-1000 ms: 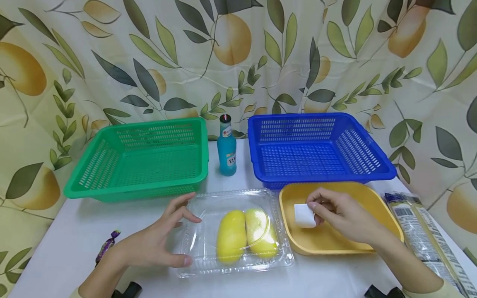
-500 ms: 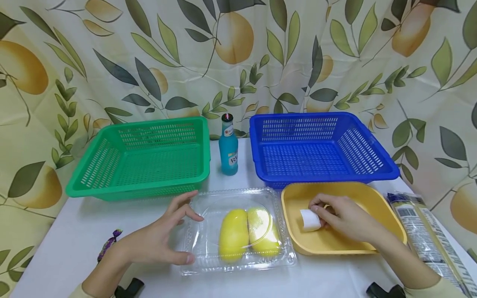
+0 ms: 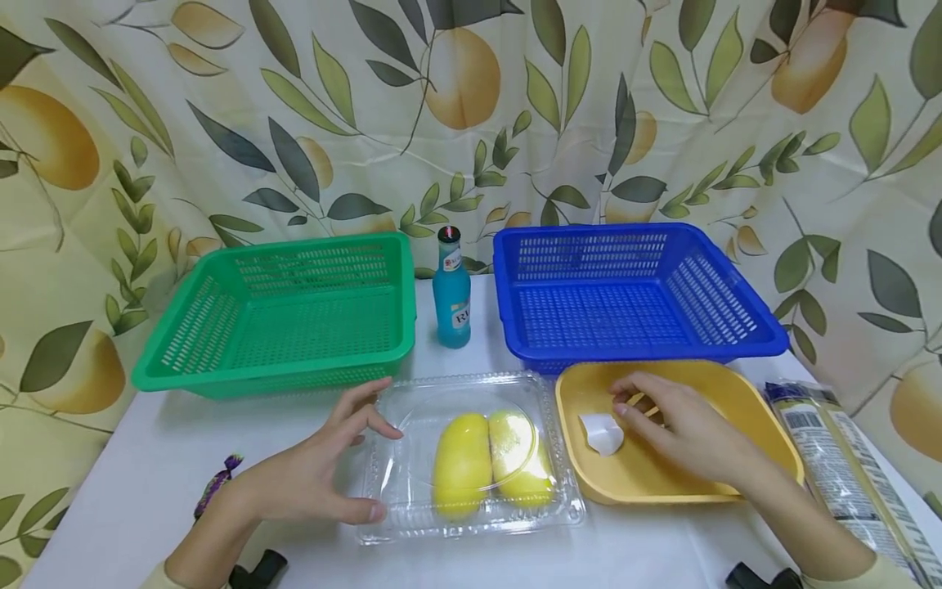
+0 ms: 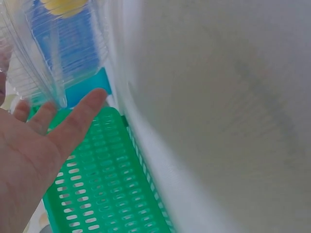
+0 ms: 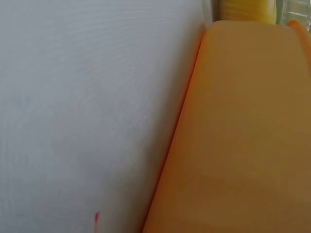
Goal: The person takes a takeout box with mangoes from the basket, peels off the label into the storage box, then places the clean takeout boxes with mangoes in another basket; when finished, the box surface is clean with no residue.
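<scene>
Note white table [image 3: 184, 433], patterned curtain [image 3: 471, 155], bottle [image 3: 452, 301] between baskets [image 3: 294, 377]. Find left hand [image 3: 324, 466] splayed, right hand [image 3: 680, 425] relaxed beside paper [image 3: 603, 435].

I can't tell from the head view whether the right hand [image 3: 680, 429] touches the white paper [image 3: 604, 436]; its thumb partly hides other fingers. At lower left, the left forearm [image 3: 209, 530] covers one end of the wrapped candy [image 3: 217, 484]. The packet [image 3: 842, 466] leaves the frame at lower right, its print too small to read. My left wrist view crops the left hand [image 4: 34, 150] and the blurred clear container [image 4: 80, 63]. In the right wrist view, the yellow tray [image 5: 248, 126] runs past the right edge.
</scene>
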A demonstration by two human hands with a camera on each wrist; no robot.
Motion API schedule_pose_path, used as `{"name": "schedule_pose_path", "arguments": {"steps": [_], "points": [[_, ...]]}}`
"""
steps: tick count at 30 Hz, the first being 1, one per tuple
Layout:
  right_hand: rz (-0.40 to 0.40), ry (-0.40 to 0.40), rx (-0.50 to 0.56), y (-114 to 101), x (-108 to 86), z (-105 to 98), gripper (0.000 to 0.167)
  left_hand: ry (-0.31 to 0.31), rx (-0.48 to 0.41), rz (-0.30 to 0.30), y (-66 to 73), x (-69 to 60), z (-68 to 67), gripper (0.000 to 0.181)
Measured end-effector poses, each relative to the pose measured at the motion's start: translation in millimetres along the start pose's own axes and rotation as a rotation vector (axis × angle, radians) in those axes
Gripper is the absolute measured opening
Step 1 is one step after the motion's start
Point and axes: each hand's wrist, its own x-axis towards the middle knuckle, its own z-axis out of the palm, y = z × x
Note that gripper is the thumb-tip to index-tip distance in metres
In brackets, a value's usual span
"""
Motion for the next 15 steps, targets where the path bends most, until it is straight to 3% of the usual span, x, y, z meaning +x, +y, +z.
{"name": "schedule_pose_path", "arguments": {"steps": [5,15], "points": [[-0.041,0.030,-0.001,-8,1.2,2,0.016,-0.006,0.024,0.019,0.8,0.0,-0.8,0.060],[-0.095,0.018,0.049,-25,3.6,7,0.019,-0.006,0.082,-0.036,3.7,0.3,-2.0,0.064]]}}
